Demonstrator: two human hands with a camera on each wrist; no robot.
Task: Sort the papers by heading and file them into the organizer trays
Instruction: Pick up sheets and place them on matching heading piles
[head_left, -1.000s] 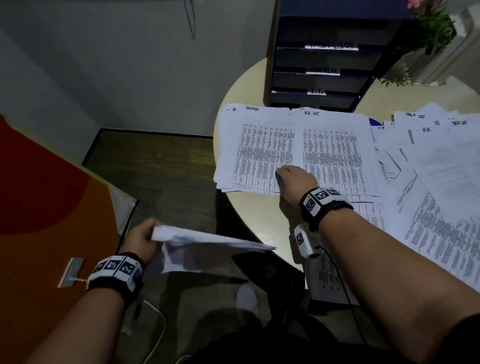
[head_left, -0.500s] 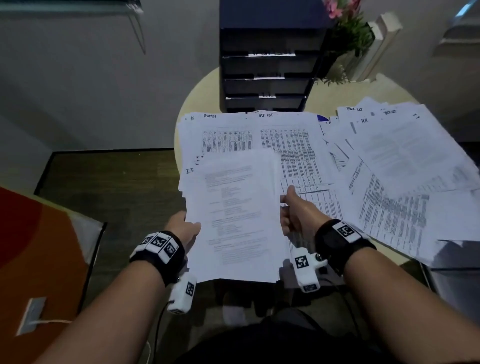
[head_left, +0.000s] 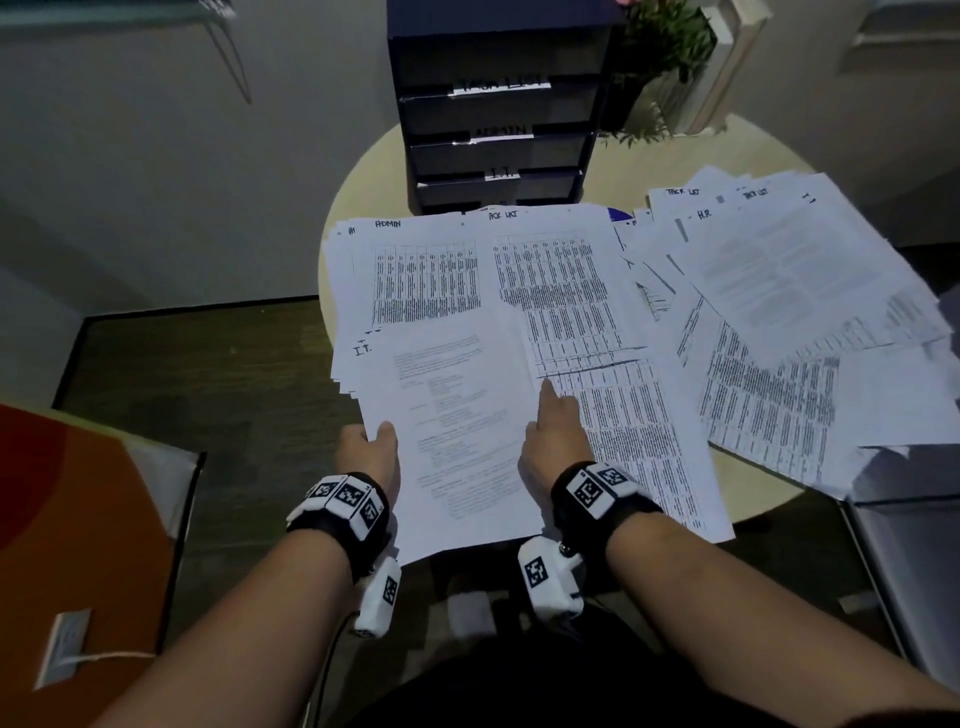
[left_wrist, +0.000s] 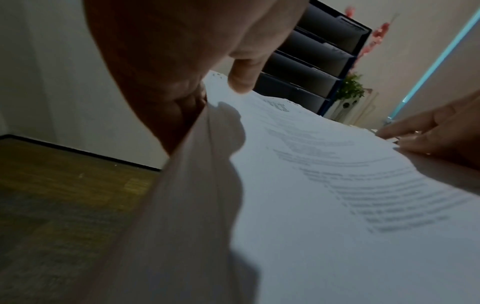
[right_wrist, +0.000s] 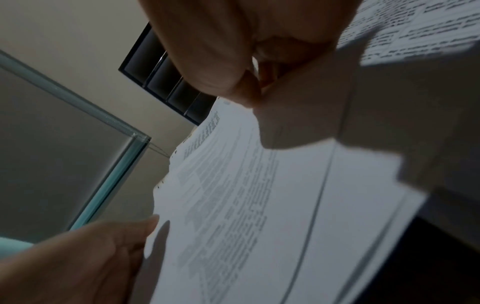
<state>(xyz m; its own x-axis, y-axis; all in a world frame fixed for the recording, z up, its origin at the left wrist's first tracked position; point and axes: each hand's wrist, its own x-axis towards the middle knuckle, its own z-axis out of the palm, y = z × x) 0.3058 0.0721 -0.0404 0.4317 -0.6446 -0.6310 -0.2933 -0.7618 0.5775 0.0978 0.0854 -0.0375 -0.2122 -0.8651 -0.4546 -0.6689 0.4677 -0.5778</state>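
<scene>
The left hand (head_left: 370, 451) pinched the I.T. sheaf (head_left: 451, 415) while the right hand (head_left: 556, 441) pointed one finger alongside; squaring edges first would ease filing.

1. You are seeing "ADMIN" handwritten atop the table-printed sheet (head_left: 426, 270) at upper centre.
2. "I.T." is showing on the sheet (head_left: 452, 415) at centre.
3. "H.R." is standing on a sheet (head_left: 769, 265) at upper right.
4. The organizer (head_left: 498, 104) tray labels are blurring; the lowest is reading "I.T."
</scene>
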